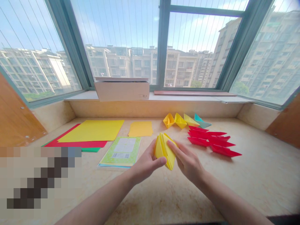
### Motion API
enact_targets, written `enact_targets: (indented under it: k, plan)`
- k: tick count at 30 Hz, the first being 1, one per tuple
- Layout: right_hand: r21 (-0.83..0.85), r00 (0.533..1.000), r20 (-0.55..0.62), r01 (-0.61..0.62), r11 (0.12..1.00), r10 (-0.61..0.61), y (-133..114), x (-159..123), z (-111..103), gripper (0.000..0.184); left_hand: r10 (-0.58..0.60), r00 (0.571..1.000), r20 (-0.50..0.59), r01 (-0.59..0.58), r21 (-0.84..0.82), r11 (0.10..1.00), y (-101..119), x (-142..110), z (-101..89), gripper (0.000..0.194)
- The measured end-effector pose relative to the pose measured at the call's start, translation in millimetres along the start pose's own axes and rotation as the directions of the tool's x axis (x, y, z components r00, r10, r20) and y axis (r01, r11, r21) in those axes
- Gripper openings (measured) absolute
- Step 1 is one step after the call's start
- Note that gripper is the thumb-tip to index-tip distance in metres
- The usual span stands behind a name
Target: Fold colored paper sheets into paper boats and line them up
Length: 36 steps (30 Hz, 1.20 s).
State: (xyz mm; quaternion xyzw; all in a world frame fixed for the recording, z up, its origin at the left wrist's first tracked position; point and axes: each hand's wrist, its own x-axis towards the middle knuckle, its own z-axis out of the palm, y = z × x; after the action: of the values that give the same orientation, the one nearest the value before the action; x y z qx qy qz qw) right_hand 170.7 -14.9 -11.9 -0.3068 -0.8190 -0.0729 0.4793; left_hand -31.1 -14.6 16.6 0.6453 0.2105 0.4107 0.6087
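A folded piece of yellow paper (164, 151), several layers thick and roughly diamond-shaped, is held above the sill between both hands. My left hand (150, 159) grips its left side, with the thumb across the lower front. On the other side, my right hand (187, 156) is closed on it, fingers pressed along the right face. Just beyond stands a row of folded paper boats: an orange-yellow boat (169, 121), a yellow boat (180, 121), a pale yellow boat (191, 120) and a turquoise boat (202, 122). To the right of my right hand lie several red paper boats (221, 141).
Large yellow sheets (92, 131) overlap red paper (77, 144) and green paper (90, 150) at the left. Beside them are smaller orange-yellow sheets (140, 128) and a green paper packet (120, 153). A white box (122, 90) sits on the window ledge. Pixelation covers the lower left.
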Motion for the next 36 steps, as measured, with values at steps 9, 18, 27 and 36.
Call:
enact_targets:
  k: [9,18,27,36]
  plan:
    - [0.104,0.983,0.146,0.094,0.990,-0.109,6,4,-12,0.062,0.087,0.983,-0.165,-0.042,0.260,0.965,-1,4,-10.6,0.046]
    - [0.151,0.987,0.108,-0.136,0.979,0.120,6,2,5,0.027,0.204,0.976,-0.072,-0.114,0.632,0.767,2,1,-11.3,0.020]
    - [0.293,0.918,0.050,-0.389,0.873,0.392,3,2,3,0.021,0.168,0.966,-0.197,-0.026,0.573,0.819,3,-1,-5.4,0.017]
    - [0.384,0.885,0.149,-0.463,0.799,0.441,1,3,5,0.027,0.017,0.988,-0.150,0.039,0.364,0.931,3,0,-3.6,0.021]
